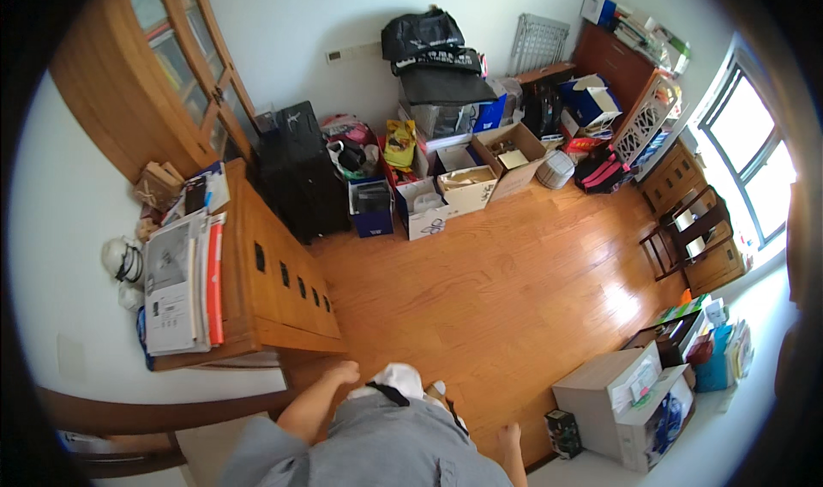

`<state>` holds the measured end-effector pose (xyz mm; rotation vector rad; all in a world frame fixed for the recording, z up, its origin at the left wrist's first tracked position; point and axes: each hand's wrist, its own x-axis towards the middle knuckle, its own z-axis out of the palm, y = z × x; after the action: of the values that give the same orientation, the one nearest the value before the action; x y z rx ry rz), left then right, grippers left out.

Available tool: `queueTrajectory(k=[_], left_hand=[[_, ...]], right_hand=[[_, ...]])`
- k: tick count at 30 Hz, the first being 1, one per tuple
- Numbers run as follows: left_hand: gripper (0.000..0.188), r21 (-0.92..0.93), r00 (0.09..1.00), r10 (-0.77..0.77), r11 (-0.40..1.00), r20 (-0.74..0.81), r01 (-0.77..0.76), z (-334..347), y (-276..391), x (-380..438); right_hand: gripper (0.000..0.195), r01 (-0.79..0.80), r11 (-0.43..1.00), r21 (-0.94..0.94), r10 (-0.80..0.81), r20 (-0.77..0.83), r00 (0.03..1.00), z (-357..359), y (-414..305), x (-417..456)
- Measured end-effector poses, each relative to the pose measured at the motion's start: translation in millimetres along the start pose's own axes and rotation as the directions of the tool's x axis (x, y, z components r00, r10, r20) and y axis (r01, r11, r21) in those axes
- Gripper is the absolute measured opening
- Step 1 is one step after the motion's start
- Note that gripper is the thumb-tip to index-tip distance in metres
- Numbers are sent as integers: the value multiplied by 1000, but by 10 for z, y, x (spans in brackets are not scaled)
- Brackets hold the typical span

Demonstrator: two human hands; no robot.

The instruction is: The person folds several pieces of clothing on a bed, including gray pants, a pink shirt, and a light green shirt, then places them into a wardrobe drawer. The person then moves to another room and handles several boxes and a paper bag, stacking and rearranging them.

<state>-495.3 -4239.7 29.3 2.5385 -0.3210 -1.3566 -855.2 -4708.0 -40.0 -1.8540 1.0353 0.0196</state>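
My left hand (348,372) hangs beside my body with its fingers curled in and nothing visible in it. It is nearest to the front corner of a wooden shoe cabinet (292,307) with several dark slots in its door. My right hand (510,434) is low on the other side, small in view, and its fingers cannot be made out. A small dark box (563,433) and a large cardboard box (595,390) stand to its right, apart from it. Before me lies a wood-plank floor (450,287). Newspapers and folders (177,287) lie on the cabinet top.
Along the far wall stand a black suitcase (299,191), open cardboard boxes (424,207) and stacked black bags (424,37). A glass-door wooden cabinet (167,69) is at the left. A wooden chair (685,233) stands under the window (752,140). A round basket (555,169) sits by the boxes.
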Motion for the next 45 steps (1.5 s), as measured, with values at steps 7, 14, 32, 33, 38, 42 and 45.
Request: queueTrajectory(k=[7,14,32,33,38,42,45], left_hand=[[34,-499,958,-285,827,23,258,50,254,797],[25,-466,987,-148,878,-56,105,-1448,1615,2614],[23,-152,941,125,972,-315,-180,-4227,6305,5644],[22,-85,971,68,992,-228,-90,-4147,6360,5627],[23,-396,964,-134,918,-230,33,-3876,6673,5773],[21,-596,972,-124,803,-199,-20,-3965,6953,6375],[21,-474,933,-77,874,-352,-107,-4415,7369,7007]], right_hand=[[20,228,950,-212,-218,69,974,-294,-2540,3070],[18,272,910,-314,-227,173,958,-400,-3317,4221],[30,-59,854,-517,201,223,954,-2625,-3154,8761],[29,-62,875,-480,150,147,978,-2786,-3339,9094],[26,104,939,-327,-94,48,994,-3468,-4369,10849],[19,297,900,-320,-295,55,954,-3676,-5232,12080],[25,369,862,-347,-397,-10,918,-3823,-5869,12881]])
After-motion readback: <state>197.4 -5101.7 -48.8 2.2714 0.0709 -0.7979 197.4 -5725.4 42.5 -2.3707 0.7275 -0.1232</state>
